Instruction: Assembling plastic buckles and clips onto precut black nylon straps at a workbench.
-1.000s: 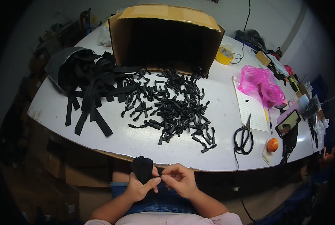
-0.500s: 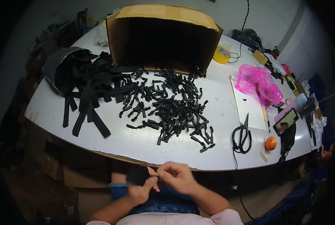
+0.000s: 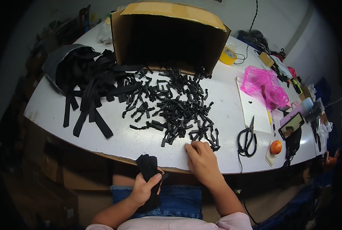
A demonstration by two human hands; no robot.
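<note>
Close to my lap, my left hand (image 3: 145, 188) is closed round a folded bundle of black fabric strips (image 3: 147, 165), the thumb pressed on its front. My right hand (image 3: 202, 161) reaches over the table's front edge, its fingers curled down at the near side of a heap of small black pieces (image 3: 182, 107) that look like zipper pulls. Its fingertips hide whatever is beneath them. More black strips (image 3: 88, 99) spill from a dark grey bag (image 3: 50, 71) on the left of the table.
An open cardboard box (image 3: 121, 42) lies behind the heap. On the right are black-handled scissors (image 3: 247, 140), a lined notepad (image 3: 251, 109), a pink plastic bag (image 3: 263, 86), an orange fruit (image 3: 276, 147), a phone (image 3: 292, 126) and yellow tape (image 3: 227, 56).
My hands were together above my lap and have parted. The right hand moved forward to the heap's near edge; the left stayed low, with the black strips now more in sight.
</note>
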